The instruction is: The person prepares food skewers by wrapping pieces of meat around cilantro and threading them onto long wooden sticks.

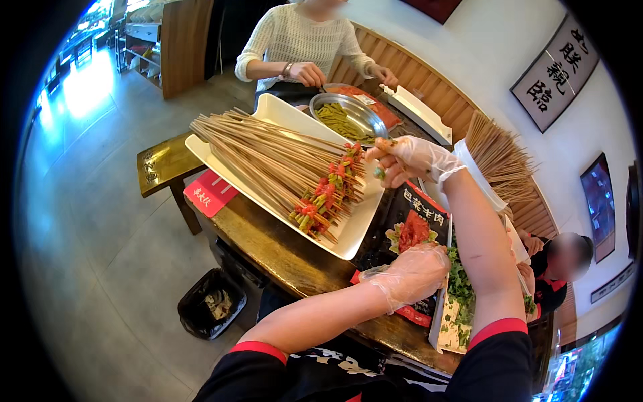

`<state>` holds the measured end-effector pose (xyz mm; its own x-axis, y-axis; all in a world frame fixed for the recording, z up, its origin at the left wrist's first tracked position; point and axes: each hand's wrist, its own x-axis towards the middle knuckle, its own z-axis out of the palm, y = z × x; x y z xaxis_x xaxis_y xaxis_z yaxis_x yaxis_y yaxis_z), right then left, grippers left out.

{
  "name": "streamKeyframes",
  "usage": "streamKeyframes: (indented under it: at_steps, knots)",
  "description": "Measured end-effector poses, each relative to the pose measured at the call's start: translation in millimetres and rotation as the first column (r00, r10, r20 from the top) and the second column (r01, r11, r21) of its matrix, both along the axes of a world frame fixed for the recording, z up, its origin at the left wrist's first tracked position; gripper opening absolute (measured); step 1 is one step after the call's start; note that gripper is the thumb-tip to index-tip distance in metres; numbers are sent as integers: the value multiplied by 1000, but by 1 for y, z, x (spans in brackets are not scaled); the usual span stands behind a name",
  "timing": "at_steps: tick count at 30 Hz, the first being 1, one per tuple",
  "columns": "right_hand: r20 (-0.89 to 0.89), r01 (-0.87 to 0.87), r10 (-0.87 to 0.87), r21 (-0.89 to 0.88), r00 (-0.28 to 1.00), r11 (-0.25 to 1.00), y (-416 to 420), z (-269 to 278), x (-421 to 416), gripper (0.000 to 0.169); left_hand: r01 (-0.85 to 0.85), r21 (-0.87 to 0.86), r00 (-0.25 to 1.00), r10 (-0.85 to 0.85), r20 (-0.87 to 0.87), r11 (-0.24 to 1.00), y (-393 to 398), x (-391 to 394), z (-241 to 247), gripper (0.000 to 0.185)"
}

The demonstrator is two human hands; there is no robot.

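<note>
My right hand [409, 161], in a clear plastic glove, is raised beside the tips of the skewers, fingers curled; a small green bit shows at its fingers, and whether it grips anything is unclear. My left hand [417, 274], gloved too, lies with bent fingers over a black printed food packet [432, 216], by a tray's edge; its fingertips are hidden. Many bamboo skewers [261, 153] lie in a white tray [359, 236], their far-right ends threaded with red meat and green vegetable pieces [329, 191]. Behind stands a steel bowl [369, 123] of green strips.
A co-worker [301, 45] in a white knit top sits across the table, near a bag of red food [382, 113] and a long white box [419, 113]. Bare skewers [497, 156] fill a white container. Leafy greens [457, 281] lie right; another person [550, 281] sits beyond. A bin [211, 304] stands below.
</note>
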<state>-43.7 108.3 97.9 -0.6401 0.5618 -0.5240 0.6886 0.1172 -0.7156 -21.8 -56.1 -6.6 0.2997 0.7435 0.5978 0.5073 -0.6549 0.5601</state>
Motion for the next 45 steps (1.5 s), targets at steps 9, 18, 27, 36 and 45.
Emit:
streamKeyframes:
  at_steps: [9, 18, 27, 36, 45]
  knots:
    - [-154, -149, 148, 9, 977, 989, 31, 5, 14, 56, -90, 179, 995, 96, -25, 980, -3, 11, -11, 15]
    - [-204, -445, 474, 173, 856, 879, -6, 29, -18, 41, -85, 148, 987, 104, -125, 985, -5, -4, -6, 17]
    - [-352, 312, -187, 344, 917, 885, 94, -13, -44, 37, -57, 163, 990, 76, -118, 985, -3, -3, -6, 18]
    - [-36, -550, 556, 109, 830, 828, -50, 21, -63, 55, -6, 59, 984, 16, -176, 998, -8, -9, 2, 16]
    - [-222, -675, 652, -41, 725, 737, -70, 25, -48, 38, -158, 288, 975, 196, -109, 944, -4, -4, -7, 10]
